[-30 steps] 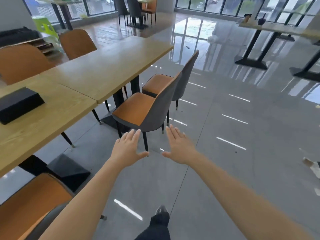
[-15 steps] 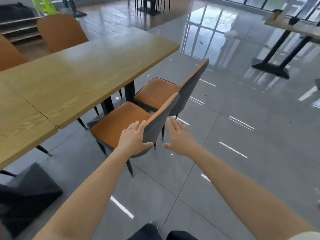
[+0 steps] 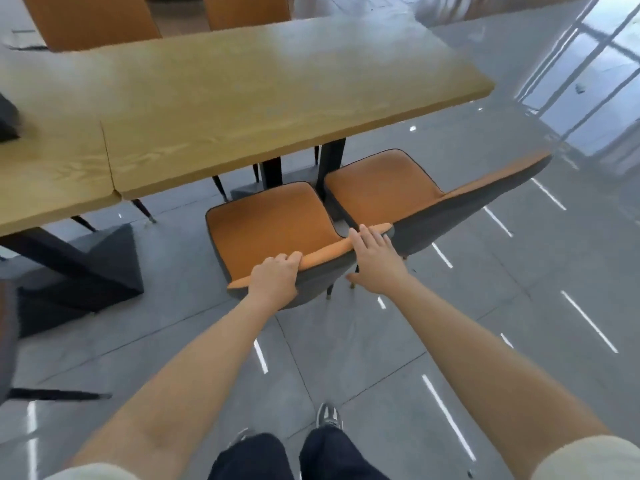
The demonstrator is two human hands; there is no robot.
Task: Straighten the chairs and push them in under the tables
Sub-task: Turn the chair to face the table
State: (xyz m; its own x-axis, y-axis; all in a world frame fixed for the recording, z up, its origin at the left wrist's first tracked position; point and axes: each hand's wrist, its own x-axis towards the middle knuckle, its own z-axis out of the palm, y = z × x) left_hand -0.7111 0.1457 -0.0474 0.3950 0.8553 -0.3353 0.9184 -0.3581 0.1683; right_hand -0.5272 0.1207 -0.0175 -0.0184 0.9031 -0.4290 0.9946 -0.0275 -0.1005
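**Both grips on the near chair, seat not yet under the table**

We're at the long wooden table (image 3: 277,98), and the near chair (image 3: 270,230) is the one in play. It stands on the grey floor (image 3: 381,358) just short of the table's near edge. Its orange seat is fully in the open, and its back runs on a slant from near-left to far-right.

The left grip (image 3: 273,277) is clenched on the top of the backrest, fingers curled over the orange edge. That looks like the steering hold. The right grip (image 3: 375,263) is released, with fingers laid fairly straight across the same edge further right and the palm behind the grey back. I'd call that the pushing hand. Spreading two hands along the rail makes sense: one end can swing while the other drives, so the chair squares up as it goes in.

Just to the right sits a second chair (image 3: 377,188), its seat close beside the first. It is also out in the open, with its back angled off to the far right, and it will likely need the same treatment.

Watch the dark table leg (image 3: 272,174) straight ahead of the near seat. A crooked push could knock the seat front into it. On the far side, two orange chair backs (image 3: 86,19) stand close to the table.
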